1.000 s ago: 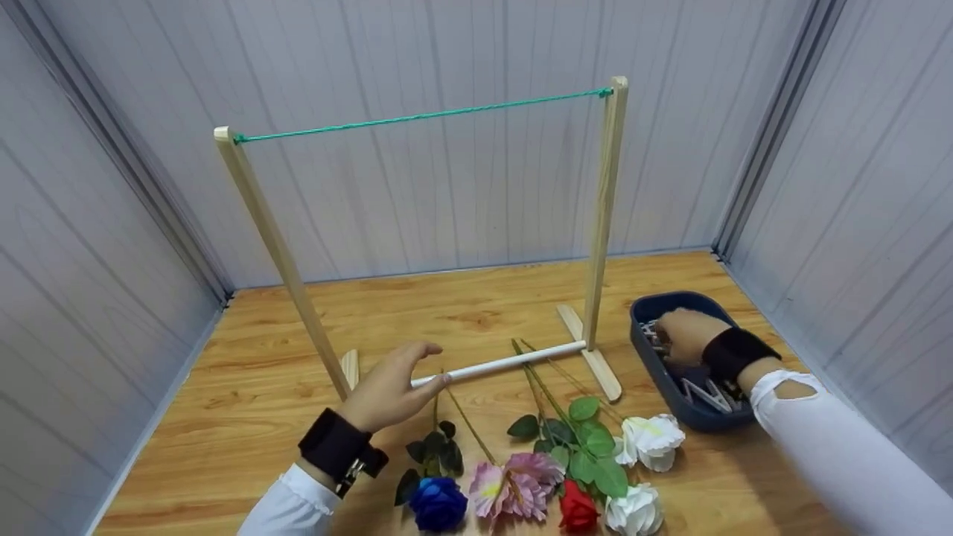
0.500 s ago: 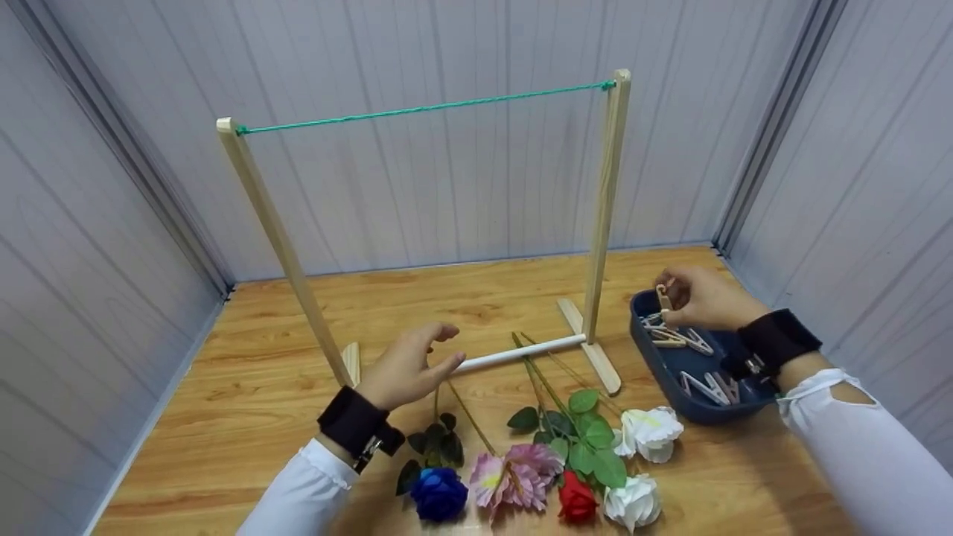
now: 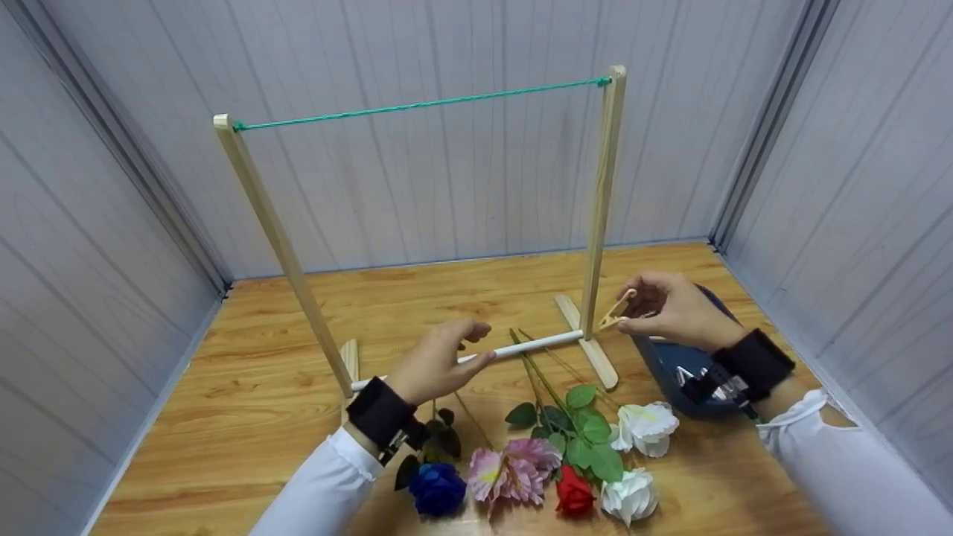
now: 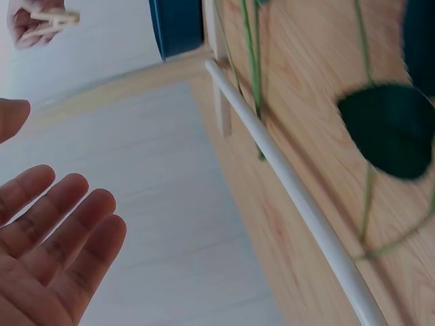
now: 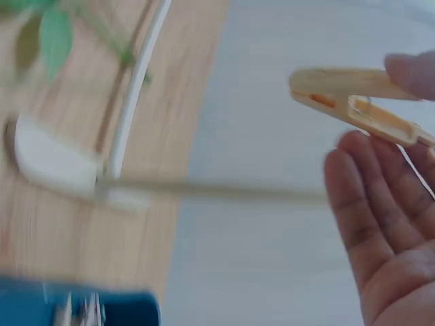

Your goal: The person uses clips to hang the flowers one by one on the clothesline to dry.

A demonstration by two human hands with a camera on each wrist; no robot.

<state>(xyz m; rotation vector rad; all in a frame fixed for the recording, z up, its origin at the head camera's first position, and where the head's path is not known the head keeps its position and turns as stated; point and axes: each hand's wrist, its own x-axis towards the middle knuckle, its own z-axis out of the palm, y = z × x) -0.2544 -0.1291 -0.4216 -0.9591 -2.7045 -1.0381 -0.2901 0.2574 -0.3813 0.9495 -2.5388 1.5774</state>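
Observation:
A yellowish clothespin (image 3: 616, 311) is pinched between the thumb and fingers of my right hand (image 3: 674, 309), beside the right post of a wooden frame. The right wrist view shows the same clothespin (image 5: 360, 102) up close, its tip pointing away from the palm. My left hand (image 3: 439, 357) is held over the white crossbar (image 3: 540, 343) with nothing in it; its fingers (image 4: 95, 244) are extended in the left wrist view. Below it lie a blue rose (image 3: 438, 489), a pink flower (image 3: 514, 476), a red rose (image 3: 575, 491) and white flowers (image 3: 646, 429).
Two wooden posts (image 3: 604, 201) carry a green cord (image 3: 424, 104) across their tops. A dark blue bin (image 3: 663, 372) with several clothespins stands at the right, partly hidden by my right arm. Pale panel walls (image 3: 417, 186) enclose the wooden table (image 3: 223, 417).
My right hand came up out of the bin with a clothespin and moved left toward the right post. My left hand shifted right along the crossbar.

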